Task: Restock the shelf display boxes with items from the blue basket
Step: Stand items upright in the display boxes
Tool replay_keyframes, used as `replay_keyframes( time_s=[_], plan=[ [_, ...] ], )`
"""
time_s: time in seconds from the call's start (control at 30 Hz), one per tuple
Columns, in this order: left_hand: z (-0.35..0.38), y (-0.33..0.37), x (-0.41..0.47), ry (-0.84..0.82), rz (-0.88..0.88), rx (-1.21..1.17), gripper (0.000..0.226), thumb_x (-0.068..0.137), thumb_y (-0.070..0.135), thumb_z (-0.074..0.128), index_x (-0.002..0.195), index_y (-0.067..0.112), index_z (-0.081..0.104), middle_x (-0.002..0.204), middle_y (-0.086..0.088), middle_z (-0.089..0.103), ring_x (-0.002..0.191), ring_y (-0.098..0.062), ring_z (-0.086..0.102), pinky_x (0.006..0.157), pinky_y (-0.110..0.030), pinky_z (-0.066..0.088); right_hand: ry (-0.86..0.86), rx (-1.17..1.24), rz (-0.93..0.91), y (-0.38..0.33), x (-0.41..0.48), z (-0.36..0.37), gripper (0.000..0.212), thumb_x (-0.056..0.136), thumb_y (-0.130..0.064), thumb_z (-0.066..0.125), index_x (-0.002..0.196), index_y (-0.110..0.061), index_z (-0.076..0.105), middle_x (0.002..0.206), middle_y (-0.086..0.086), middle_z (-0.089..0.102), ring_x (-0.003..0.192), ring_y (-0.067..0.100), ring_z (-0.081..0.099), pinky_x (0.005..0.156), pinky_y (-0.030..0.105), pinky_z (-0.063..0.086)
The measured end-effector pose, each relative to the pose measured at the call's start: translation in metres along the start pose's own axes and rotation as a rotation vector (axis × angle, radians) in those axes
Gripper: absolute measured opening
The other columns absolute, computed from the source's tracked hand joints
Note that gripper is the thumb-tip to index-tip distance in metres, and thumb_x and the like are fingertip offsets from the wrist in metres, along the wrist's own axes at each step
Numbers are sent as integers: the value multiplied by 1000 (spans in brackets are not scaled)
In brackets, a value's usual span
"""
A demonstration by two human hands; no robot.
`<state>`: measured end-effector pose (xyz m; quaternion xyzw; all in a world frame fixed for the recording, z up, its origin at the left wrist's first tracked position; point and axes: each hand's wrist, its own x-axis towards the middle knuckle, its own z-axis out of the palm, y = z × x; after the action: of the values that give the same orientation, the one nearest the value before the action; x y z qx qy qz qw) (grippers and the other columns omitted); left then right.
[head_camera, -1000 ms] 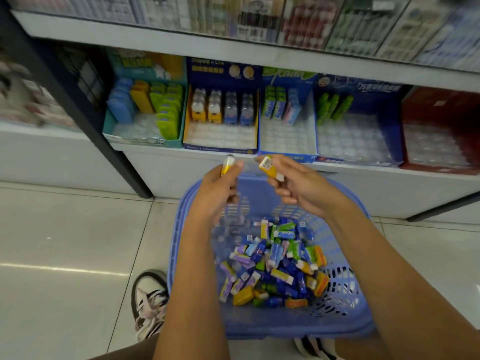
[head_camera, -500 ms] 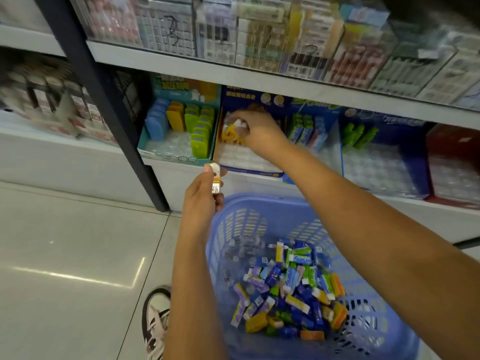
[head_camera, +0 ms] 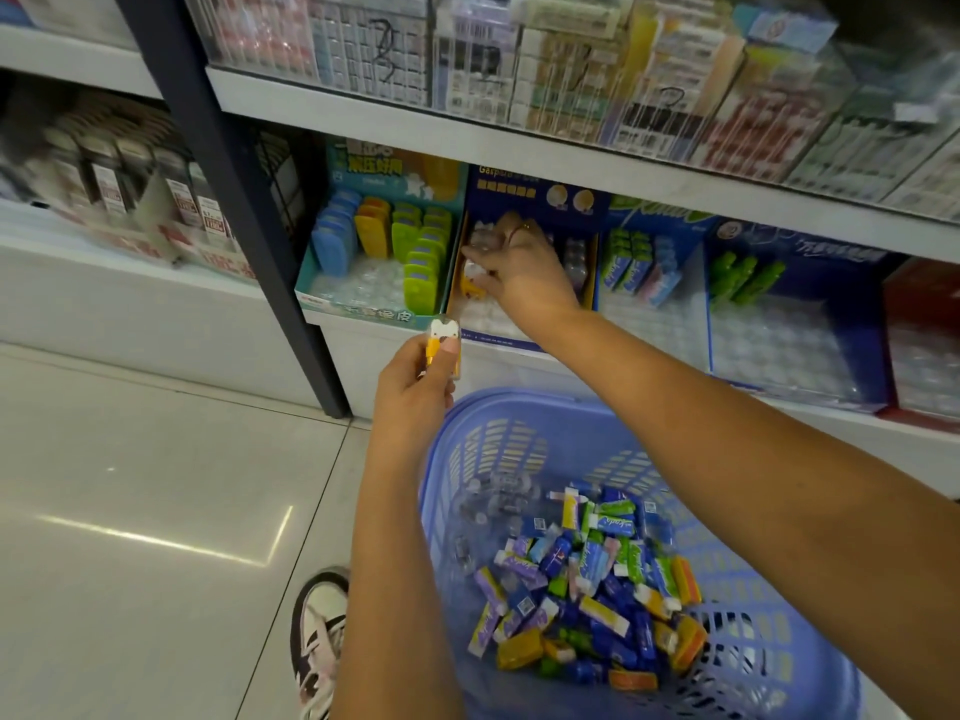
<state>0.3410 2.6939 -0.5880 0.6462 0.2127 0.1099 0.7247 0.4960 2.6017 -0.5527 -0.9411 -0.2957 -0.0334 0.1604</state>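
Left hand is up just in front of the shelf edge, above the near-left rim of the blue basket. Thumb and fingers are curled round a small yellow-and-white item. It stands upright, long axis pretty much vertical, white end on top and yellow end buried in the grip.

Right hand is reached into the dark-blue display box, right next to the teal box of coloured cases. Its fingertips are bent down and pinch another yellow item at the box's left side. That one's a bit blurry, so I can't call its tilt.

The basket sits below both arms, with a heap of mixed little packs lying every which way in the bottom.
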Motion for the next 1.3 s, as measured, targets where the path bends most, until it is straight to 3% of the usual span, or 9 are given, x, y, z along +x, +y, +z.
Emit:
replay_keyframes(
  time_s=[0.13,0.3,0.4,0.5,0.63,1.0,1.13,1.2,1.3],
  plan=[
    [5,6,1,24,32,78,24,93,28,58,113,14,59,83,3,60,58,6,56,56,-10,48,67,280,31,-2,-21,-12,37,95,-22,54,132,-19,54,121,9,49,99,15,50,83,11,36],
    [19,17,3,-27,169,155,21,95,26,56,115,21,57,98,2,63,84,-12,60,67,-19,52,-217,916,148,-2,-57,-35,12,88,-18,66,99,-22,67,85,-6,68,65,4,63,63,17,52],
    [30,16,5,-45,233,195,31,97,22,53,128,19,54,113,-2,63,96,-9,60,76,-13,51,-57,867,187,4,-53,-41,12,85,-12,68,97,-14,66,85,1,68,69,6,64,67,17,54],
    [42,10,10,-90,272,518,46,98,20,50,142,11,40,141,-6,48,125,-14,48,97,-15,35,195,571,201,14,-39,-40,13,86,-14,67,99,-12,65,91,2,66,74,7,60,70,13,50],
    [52,0,10,-224,287,888,52,98,21,49,146,6,33,154,-8,30,146,-19,15,113,-26,17,92,272,86,19,-27,-24,24,91,-17,60,114,-9,62,105,10,67,92,21,62,84,32,50],
    [47,-5,16,-246,309,896,52,97,20,51,145,7,36,153,-7,32,146,-18,17,116,-28,18,63,161,19,25,-20,-10,29,91,-12,60,117,-2,65,126,19,54,115,31,53,99,29,37],
    [47,-1,9,-213,332,820,47,97,18,49,142,8,41,152,-6,35,145,-17,21,112,-24,21,13,133,71,18,-23,-18,26,95,-12,52,118,-4,62,115,20,55,105,27,52,92,33,38],
    [48,-3,1,-122,406,727,37,97,16,49,134,8,51,140,-8,49,132,-20,42,104,-23,32,10,197,55,16,-37,-23,28,93,-12,55,120,-5,59,114,19,53,97,20,51,88,29,40],
    [50,-20,-8,-146,343,677,17,95,14,51,100,8,66,93,-7,64,79,-18,57,72,-25,43,99,217,66,27,-84,-21,23,90,-18,60,109,-5,65,107,12,56,83,16,50,77,21,39]
  ],
)
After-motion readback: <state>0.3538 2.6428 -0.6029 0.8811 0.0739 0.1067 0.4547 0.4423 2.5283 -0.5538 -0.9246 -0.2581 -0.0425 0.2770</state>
